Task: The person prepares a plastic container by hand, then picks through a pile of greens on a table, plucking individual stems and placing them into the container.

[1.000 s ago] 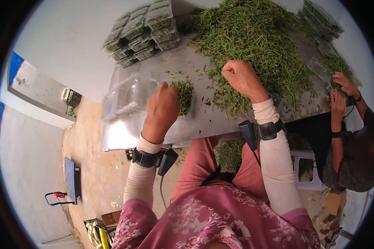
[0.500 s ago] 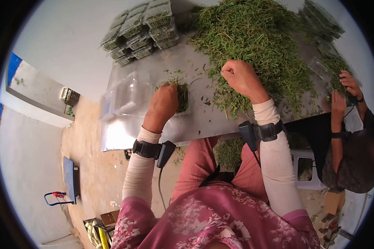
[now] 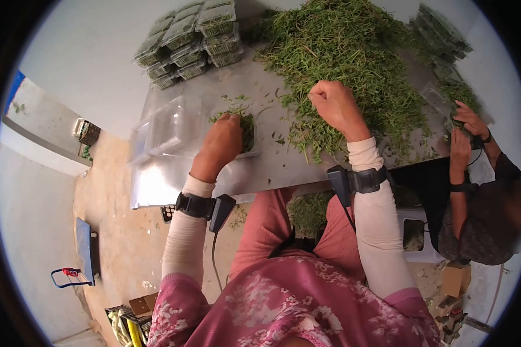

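Observation:
My left hand [image 3: 220, 141] is closed, its fingers curled down into leafy green stems [image 3: 248, 130] that lie in a clear plastic clamshell box [image 3: 256, 144]. The box's lid [image 3: 173, 130] is folded back to the left, flat on the metal table. Above the near left edge of a large heap of cut greens [image 3: 347, 52] is my right hand [image 3: 337, 107], closed in a fist with thumb against fingers. Whatever it may hold is hidden.
Filled clear boxes [image 3: 185, 40] are stacked at the back left of the metal table [image 3: 214, 185]. On the right, a co-worker's hands [image 3: 466, 133] handle greens beside more stacked boxes [image 3: 440, 34]. A blue trolley [image 3: 85, 248] stands on the floor at left.
The whole view has shifted slightly, so everything sits a little further left. Both hands keep nearly the same place over the table. The co-worker's hands have drawn closer together.

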A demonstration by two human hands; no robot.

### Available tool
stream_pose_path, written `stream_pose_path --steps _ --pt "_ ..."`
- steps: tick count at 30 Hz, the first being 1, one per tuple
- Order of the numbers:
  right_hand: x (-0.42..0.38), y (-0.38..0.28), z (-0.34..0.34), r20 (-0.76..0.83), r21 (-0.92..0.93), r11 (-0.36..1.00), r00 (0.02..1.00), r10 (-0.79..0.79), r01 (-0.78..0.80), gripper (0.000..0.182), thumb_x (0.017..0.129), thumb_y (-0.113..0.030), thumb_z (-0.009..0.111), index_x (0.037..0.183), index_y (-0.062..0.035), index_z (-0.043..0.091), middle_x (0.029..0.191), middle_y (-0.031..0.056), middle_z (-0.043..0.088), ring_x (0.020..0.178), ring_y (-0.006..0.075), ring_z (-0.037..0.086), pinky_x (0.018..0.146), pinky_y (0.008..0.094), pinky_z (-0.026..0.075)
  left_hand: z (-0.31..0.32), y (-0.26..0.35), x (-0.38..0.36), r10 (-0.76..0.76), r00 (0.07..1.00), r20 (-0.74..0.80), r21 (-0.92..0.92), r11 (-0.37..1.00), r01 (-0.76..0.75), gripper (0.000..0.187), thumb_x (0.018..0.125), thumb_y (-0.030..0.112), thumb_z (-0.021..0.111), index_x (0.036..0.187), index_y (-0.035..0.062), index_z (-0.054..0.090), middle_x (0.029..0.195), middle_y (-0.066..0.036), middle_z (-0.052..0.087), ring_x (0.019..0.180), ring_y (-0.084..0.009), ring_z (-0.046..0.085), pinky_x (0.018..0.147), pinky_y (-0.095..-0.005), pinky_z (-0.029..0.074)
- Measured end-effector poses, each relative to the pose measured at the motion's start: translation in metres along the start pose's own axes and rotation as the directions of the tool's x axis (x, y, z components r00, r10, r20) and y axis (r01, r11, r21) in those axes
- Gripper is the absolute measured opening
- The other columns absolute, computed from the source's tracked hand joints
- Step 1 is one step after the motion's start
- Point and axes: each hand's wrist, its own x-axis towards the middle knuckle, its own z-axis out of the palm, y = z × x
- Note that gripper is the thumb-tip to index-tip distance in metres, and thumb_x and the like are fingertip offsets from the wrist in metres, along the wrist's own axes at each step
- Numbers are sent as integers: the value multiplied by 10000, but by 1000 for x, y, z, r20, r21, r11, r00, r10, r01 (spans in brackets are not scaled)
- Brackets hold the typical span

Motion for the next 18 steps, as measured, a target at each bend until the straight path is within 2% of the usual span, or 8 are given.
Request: stream_pose_path --steps 1,4,5,7,10,11,14,18 --pt "1 -1 -1 -33 7 1000 999 2 -1 137 817 -131 645 844 2 663 717 93 665 638 153 625 610 302 485 -10 11 -2 -31 999 -42 3 1000 31 91 790 25 545 876 -4 554 923 -232 594 818 -414 607 711 -480 501" --pt "4 -8 -3 -196 114 993 980 44 -21 104 823 -105 637 833 -8 673 726 149 669 664 260 671 632 345 512 -39 56 -6 -69 972 -224 -36 997 63 110 819 89 601 885 10 562 880 -214 605 786 -404 607 671 -475 487" --pt "5 -10 -4 -227 127 991 972 56 -27 100 826 -102 637 837 -9 672 724 143 669 653 249 667 625 339 510 -40 70 -8 -76 954 -291 -56 996 63 131 831 117 626 885 14 568 858 -209 609 778 -402 606 659 -473 480" --pt "5 -12 -3 -286 157 987 955 79 -35 92 830 -96 636 845 -12 670 720 133 670 630 227 659 611 329 506 -27 94 -15 -76 974 -215 -159 986 41 139 828 140 646 848 21 577 801 -195 617 724 -396 611 623 -464 485" --pt "6 -10 -6 -253 145 986 961 112 -77 148 849 -119 632 909 11 672 774 88 698 663 118 637 622 267 495 0 117 -16 -56 996 -71 -278 960 34 196 830 192 666 759 29 582 724 -187 628 655 -387 617 581 -449 489" --pt "6 -10 -7 -256 143 987 961 106 -70 147 847 -121 635 907 8 673 771 86 696 662 114 635 623 267 495 8 123 -15 -91 996 -9 -214 973 87 264 827 255 666 731 26 579 758 -205 639 685 -390 628 597 -461 496" --pt "4 -12 -6 -248 140 988 964 96 -63 143 844 -127 639 901 -2 676 757 84 690 656 115 632 625 273 495 25 130 -12 -120 971 207 -110 983 145 214 853 235 600 832 25 569 853 -200 654 783 -390 648 682 -469 526" --pt "4 -15 0 -203 106 994 979 25 -4 125 832 -126 631 871 -14 671 743 108 674 647 185 645 624 313 501 51 129 -10 -155 985 82 -153 974 166 125 823 148 552 834 24 569 837 -210 649 772 -401 641 682 -477 518"
